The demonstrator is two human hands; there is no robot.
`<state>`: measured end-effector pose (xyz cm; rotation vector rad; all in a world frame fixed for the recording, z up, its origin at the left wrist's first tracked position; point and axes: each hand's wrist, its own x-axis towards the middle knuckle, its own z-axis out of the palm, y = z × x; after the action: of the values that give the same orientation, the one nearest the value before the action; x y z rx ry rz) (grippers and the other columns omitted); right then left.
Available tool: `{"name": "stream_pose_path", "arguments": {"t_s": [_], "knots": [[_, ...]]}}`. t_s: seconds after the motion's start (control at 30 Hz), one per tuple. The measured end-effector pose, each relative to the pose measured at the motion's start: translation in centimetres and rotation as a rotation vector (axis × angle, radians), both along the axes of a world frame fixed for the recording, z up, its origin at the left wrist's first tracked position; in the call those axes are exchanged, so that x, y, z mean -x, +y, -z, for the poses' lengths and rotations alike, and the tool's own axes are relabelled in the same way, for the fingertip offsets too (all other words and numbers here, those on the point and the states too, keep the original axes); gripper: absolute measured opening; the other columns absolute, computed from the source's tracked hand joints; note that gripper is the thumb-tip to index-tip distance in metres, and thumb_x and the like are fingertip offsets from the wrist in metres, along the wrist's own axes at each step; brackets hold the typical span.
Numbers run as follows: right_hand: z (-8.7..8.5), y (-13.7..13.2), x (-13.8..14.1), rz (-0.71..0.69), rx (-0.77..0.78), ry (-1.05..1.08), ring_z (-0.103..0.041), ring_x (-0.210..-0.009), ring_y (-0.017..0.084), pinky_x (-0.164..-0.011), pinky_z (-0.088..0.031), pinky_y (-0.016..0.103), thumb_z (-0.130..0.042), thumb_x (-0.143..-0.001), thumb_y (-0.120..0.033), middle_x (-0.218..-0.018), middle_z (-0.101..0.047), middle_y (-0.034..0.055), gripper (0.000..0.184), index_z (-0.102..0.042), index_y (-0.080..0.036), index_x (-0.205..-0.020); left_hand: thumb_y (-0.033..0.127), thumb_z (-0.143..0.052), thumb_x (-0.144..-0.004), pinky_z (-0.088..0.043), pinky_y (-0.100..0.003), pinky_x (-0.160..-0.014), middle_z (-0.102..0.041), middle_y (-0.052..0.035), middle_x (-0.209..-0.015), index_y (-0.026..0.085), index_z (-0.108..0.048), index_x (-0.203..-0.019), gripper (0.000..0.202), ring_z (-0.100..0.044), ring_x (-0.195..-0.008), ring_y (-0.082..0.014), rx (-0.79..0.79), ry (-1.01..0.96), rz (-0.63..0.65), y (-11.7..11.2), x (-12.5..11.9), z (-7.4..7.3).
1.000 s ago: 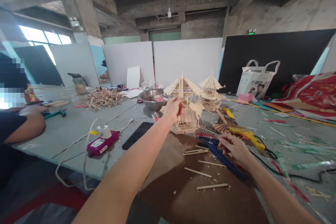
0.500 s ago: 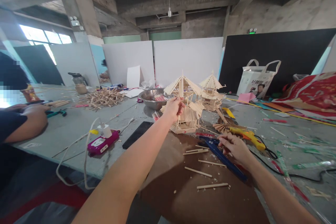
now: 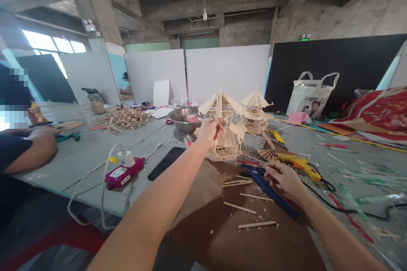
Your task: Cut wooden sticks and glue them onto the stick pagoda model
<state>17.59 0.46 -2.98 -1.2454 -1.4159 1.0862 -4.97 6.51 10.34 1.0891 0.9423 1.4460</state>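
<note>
My left hand (image 3: 210,132) reaches forward with its fingers closed at the upper part of a pavilion model (image 3: 225,148) built of thin wooden sticks. The grip's far side is hidden. Behind it rises a larger pointed stick roof (image 3: 221,101). To the right stands another tiered stick pavilion (image 3: 254,112). Over a long blue-handled tool (image 3: 269,188), my right hand (image 3: 282,175) has its thumb and fingers pinched together. Whatever lies between them, if anything, is too small to make out. Several short wooden sticks (image 3: 257,225) lie on the brown board (image 3: 219,241) below.
A yellow glue gun (image 3: 305,167) with a black cord lies right of my right hand. Behind my left arm are a metal bowl (image 3: 181,125), a dark phone (image 3: 165,163), a purple power strip (image 3: 124,173) and a stick pile (image 3: 127,119). Another person's arm (image 3: 34,146) rests at left.
Both hands stay in place, apart from a slight shift of the whole view. Nothing is taken up or let go.
</note>
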Motion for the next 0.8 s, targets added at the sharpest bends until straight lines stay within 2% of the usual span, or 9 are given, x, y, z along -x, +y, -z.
{"name": "stream_pose_path", "arguments": {"t_s": [0.3, 0.5, 0.8], "knots": [[-0.33, -0.16, 0.08, -0.002, -0.031, -0.05, -0.047, -0.041, 0.008, -0.041, -0.037, 0.022, -0.052, -0.067, -0.044, -0.06, -0.056, -0.002, 0.029, -0.052, -0.017, -0.076, 0.025, -0.044, -0.077, -0.013, -0.017, -0.031, -0.045, 0.004, -0.039, 0.013, -0.049, -0.072, 0.014, -0.027, -0.024, -0.0023, -0.002, -0.002, -0.001, -0.02, -0.04, 0.04], [-0.35, -0.2, 0.12, -0.006, -0.031, -0.036, -0.047, -0.04, 0.008, -0.041, -0.036, 0.022, -0.052, -0.067, -0.044, -0.059, -0.056, -0.0019, 0.03, -0.052, -0.017, -0.079, 0.021, -0.039, -0.079, -0.015, -0.017, -0.031, -0.047, 0.0026, -0.038, 0.013, -0.048, -0.073, 0.013, -0.027, -0.025, -0.0033, 0.028, -0.012, 0.028, -0.13, -0.04, -0.13], [-0.48, -0.32, 0.11, 0.004, -0.03, -0.041, -0.047, -0.04, 0.008, -0.039, -0.035, 0.021, -0.052, -0.067, -0.044, -0.059, -0.056, -0.0016, 0.029, -0.052, -0.017, -0.078, 0.024, -0.041, -0.079, -0.016, -0.017, -0.031, -0.047, 0.003, -0.038, 0.014, -0.048, -0.073, 0.014, -0.026, -0.024, -0.0031, 0.019, 0.0, 0.047, -0.25, 0.06, -0.21]]}}
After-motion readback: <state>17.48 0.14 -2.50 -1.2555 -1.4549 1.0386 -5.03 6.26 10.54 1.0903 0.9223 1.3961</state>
